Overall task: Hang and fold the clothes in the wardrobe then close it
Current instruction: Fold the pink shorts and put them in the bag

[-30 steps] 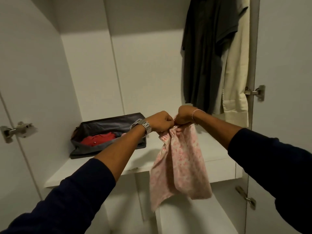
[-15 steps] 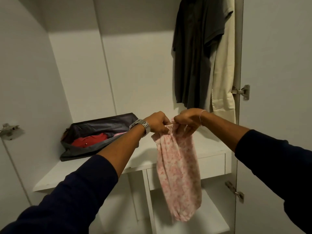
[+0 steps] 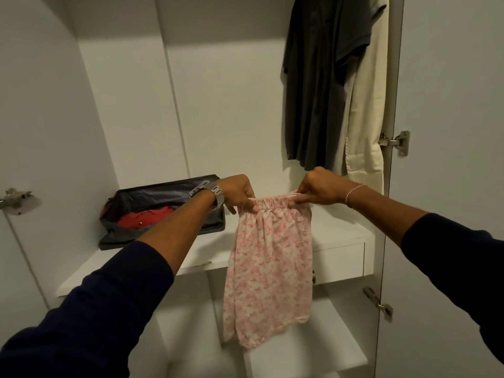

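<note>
Pink floral cotton shorts hang mid-frame; I see my left hand and right hand each pinching the elastic waistband's ends.

Dim, warm indoor light falls from above and in front of the wardrobe, leaving its top in grey shadow and its back panel brighter below a hard shadow line. The shelf catches the strongest light along its front edge. A bag at the shelf's left end reads nearly black, detail lost. Dark sleeves in the lower corners merge into shadow. Wide-angle distortion bows the door at right. Focus is soft throughout; no glare.
</note>
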